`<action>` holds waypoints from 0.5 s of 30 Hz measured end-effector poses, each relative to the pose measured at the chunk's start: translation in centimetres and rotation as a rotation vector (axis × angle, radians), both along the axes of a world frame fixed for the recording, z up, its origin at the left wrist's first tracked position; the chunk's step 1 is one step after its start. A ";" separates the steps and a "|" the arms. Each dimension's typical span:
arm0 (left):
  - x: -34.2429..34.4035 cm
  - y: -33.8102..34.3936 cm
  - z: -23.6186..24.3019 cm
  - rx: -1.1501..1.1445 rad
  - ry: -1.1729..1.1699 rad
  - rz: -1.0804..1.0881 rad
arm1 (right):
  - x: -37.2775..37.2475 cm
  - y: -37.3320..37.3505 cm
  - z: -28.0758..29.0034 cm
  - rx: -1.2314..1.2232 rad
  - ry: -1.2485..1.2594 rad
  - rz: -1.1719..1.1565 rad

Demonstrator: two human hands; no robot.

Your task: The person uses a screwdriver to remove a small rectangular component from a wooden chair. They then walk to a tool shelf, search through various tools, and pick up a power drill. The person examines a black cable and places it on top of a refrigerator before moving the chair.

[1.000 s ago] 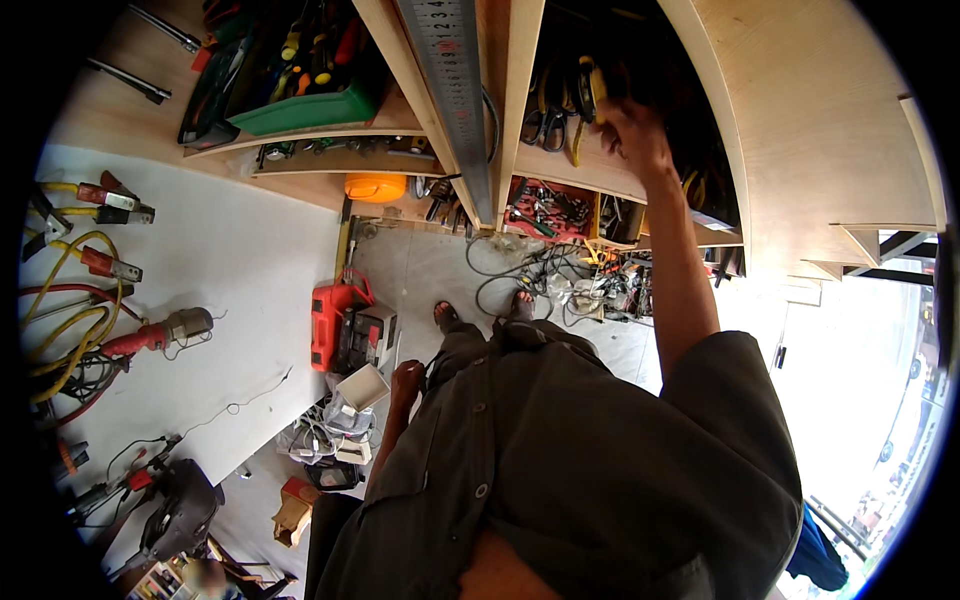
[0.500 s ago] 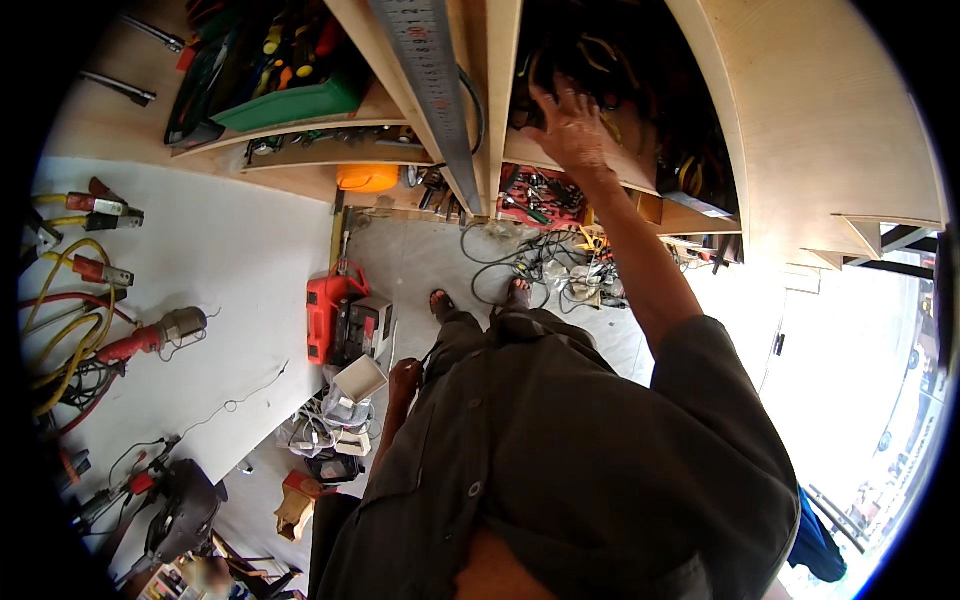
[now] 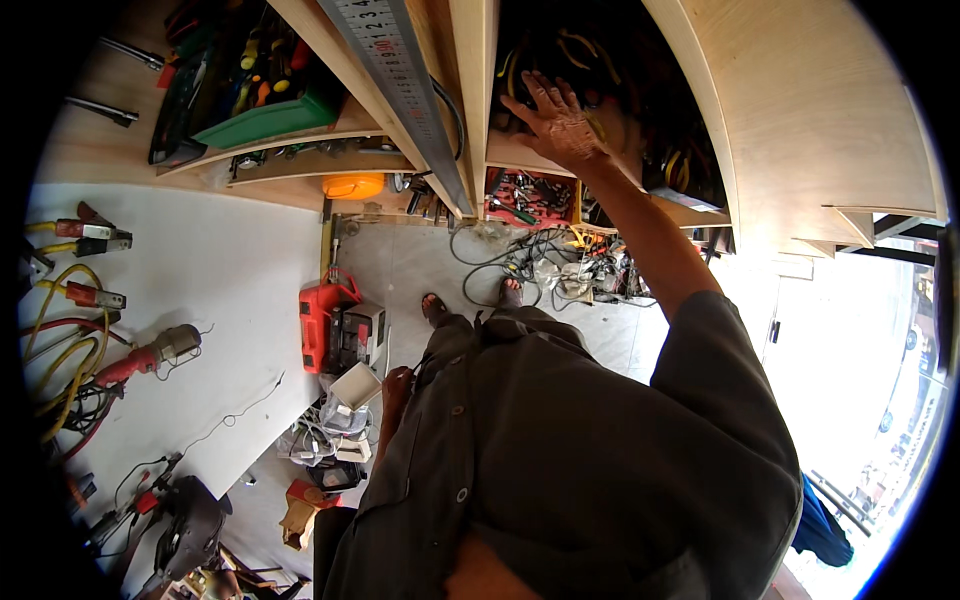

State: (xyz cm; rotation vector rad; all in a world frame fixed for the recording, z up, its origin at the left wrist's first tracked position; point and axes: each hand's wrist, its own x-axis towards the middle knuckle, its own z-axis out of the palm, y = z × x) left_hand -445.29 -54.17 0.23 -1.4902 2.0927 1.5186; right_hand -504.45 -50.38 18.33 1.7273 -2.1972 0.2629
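The fingers [image 3: 541, 92] of the right hand [image 3: 568, 135] are spread apart, nothing visibly gripped, right of the steel ruler [image 3: 395, 85]. Beyond the fingertips, farther right of the ruler, a yellow-handled tool [image 3: 577, 37] is seen; its long axis is lost in shadow. The left hand [image 3: 397, 384] is held well below the ruler, its fingers' state unclear.

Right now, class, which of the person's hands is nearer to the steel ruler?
Right: the right hand is at the shelf, right of the steel ruler; the left hand is farther off, beside the shirt.
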 end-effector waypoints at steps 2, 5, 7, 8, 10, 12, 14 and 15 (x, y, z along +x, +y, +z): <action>1.7 -0.7 -2.4 -0.011 0.025 -0.110 | 0.2 -0.1 0.1 -0.002 0.032 0.016; 1.9 -1.2 -3.9 -0.067 0.077 -0.095 | -0.7 -0.4 -1.0 -0.087 0.034 -0.039; 1.5 -1.6 -3.9 -0.054 0.071 -0.091 | -1.1 -0.6 -1.6 -0.137 0.024 0.002; 0.9 -1.7 -3.7 -0.035 0.077 -0.074 | -1.0 -0.7 -1.7 -0.159 0.021 0.021; 0.7 -1.7 -3.4 0.007 0.093 -0.028 | 0.0 -1.0 -2.4 -0.177 -0.030 -0.039; 0.6 -1.6 -3.2 0.036 0.105 -0.006 | 1.0 -1.2 -2.8 -0.189 -0.030 -0.105; -0.1 -1.6 -3.0 0.032 0.128 -0.028 | 1.6 -1.6 -2.5 -0.195 0.031 -0.170; -0.3 -1.7 -2.8 0.019 0.148 -0.045 | 2.5 -1.4 -2.6 -0.278 -0.100 -0.178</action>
